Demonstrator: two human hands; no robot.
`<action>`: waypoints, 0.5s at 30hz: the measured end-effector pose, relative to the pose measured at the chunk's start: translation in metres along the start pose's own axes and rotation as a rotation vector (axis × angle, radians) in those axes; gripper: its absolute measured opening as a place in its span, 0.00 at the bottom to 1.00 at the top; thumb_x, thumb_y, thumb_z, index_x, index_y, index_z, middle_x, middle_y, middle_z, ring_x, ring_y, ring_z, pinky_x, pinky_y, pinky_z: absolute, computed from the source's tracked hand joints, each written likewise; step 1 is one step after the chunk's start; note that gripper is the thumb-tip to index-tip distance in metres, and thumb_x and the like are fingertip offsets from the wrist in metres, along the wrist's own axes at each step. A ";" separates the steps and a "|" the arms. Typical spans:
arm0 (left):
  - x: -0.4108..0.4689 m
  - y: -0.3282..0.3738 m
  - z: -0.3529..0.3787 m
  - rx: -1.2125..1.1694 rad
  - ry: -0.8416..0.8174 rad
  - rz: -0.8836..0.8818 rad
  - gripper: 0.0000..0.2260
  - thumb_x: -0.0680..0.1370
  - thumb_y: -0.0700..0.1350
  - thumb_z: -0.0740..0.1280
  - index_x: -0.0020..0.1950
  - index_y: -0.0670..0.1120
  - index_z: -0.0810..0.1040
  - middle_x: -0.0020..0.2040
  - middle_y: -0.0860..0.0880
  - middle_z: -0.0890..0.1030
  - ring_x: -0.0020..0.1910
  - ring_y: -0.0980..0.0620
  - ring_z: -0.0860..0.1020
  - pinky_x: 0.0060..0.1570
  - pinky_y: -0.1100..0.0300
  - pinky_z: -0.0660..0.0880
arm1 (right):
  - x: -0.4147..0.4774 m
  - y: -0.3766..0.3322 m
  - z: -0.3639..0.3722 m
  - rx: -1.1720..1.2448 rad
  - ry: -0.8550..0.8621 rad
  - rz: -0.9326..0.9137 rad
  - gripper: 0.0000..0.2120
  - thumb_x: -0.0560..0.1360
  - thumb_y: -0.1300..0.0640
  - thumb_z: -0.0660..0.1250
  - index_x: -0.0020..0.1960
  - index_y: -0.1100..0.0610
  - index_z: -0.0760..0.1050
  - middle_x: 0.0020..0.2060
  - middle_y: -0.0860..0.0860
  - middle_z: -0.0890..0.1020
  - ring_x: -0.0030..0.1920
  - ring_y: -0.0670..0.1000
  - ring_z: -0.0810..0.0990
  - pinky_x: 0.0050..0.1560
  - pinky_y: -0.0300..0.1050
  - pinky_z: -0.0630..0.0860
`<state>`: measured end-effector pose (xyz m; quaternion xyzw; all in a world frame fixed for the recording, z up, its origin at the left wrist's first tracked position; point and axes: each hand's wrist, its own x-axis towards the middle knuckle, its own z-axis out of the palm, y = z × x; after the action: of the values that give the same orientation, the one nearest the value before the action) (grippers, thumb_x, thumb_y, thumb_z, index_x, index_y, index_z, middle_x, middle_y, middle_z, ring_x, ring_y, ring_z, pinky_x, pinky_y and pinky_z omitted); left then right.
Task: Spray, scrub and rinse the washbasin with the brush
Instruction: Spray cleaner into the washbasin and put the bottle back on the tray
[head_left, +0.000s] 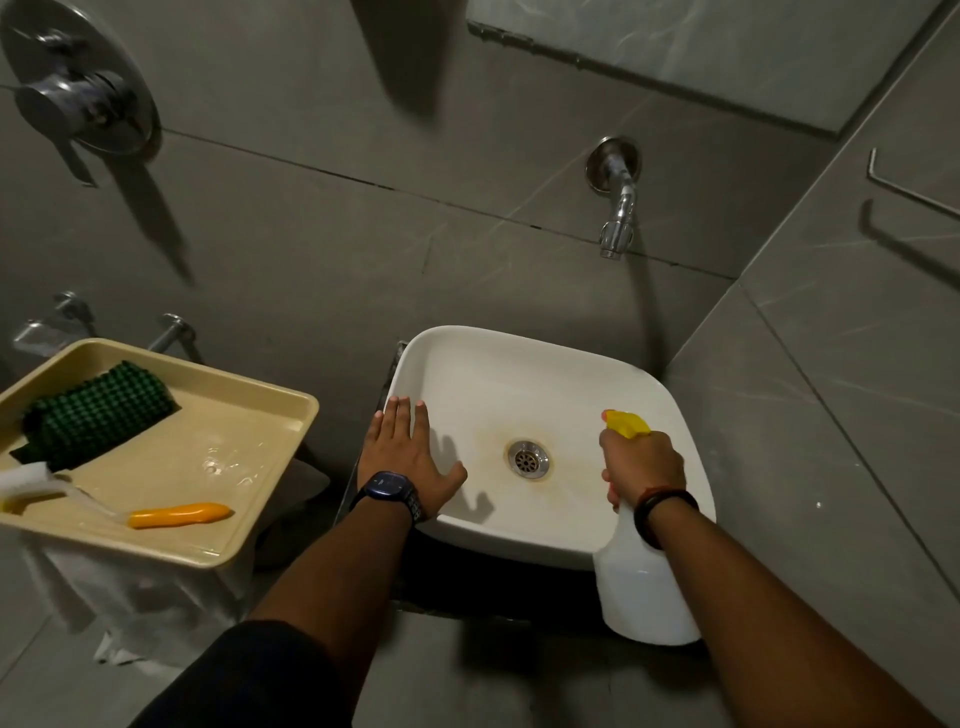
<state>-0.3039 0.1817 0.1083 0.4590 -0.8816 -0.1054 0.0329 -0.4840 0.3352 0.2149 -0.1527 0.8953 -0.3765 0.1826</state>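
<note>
A white square washbasin (519, 364) sits low in a corner of grey tiled walls, with yellowish stains around its metal drain (528, 459). My left hand (408, 452) lies flat and open on the basin's left rim. My right hand (641, 462) grips a white spray bottle (644, 592) with a yellow nozzle, held over the basin's right side and pointed into the bowl. The brush (156, 514), white with an orange handle, lies in a beige tray (280, 467) to the left.
A green scrub pad (98, 415) also lies in the wet beige tray. A chrome tap (618, 208) sticks out of the wall above the basin. A chrome mixer valve (78, 98) is at the upper left. A metal rail (909, 187) hangs on the right wall.
</note>
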 end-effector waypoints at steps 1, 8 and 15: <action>0.000 0.000 0.000 0.000 -0.001 0.000 0.44 0.71 0.69 0.51 0.76 0.44 0.40 0.78 0.42 0.44 0.76 0.44 0.41 0.74 0.48 0.39 | 0.002 0.005 -0.005 -0.001 0.012 0.012 0.14 0.65 0.51 0.61 0.46 0.52 0.81 0.32 0.58 0.82 0.24 0.59 0.78 0.34 0.53 0.82; 0.001 0.000 0.001 0.004 0.000 0.000 0.44 0.71 0.70 0.51 0.77 0.44 0.41 0.78 0.42 0.44 0.77 0.44 0.42 0.74 0.49 0.40 | 0.001 0.026 -0.022 -0.007 -0.085 0.064 0.14 0.67 0.55 0.61 0.50 0.52 0.80 0.31 0.58 0.79 0.23 0.57 0.74 0.27 0.45 0.74; 0.000 -0.001 0.000 -0.006 0.008 -0.002 0.43 0.72 0.69 0.52 0.77 0.44 0.41 0.78 0.42 0.44 0.77 0.44 0.42 0.74 0.49 0.40 | -0.004 0.025 -0.016 0.069 -0.138 0.032 0.17 0.69 0.56 0.61 0.53 0.47 0.81 0.28 0.54 0.76 0.22 0.54 0.71 0.22 0.40 0.69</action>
<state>-0.3033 0.1809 0.1079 0.4604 -0.8806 -0.1060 0.0376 -0.4905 0.3638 0.2078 -0.1574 0.8695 -0.3925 0.2551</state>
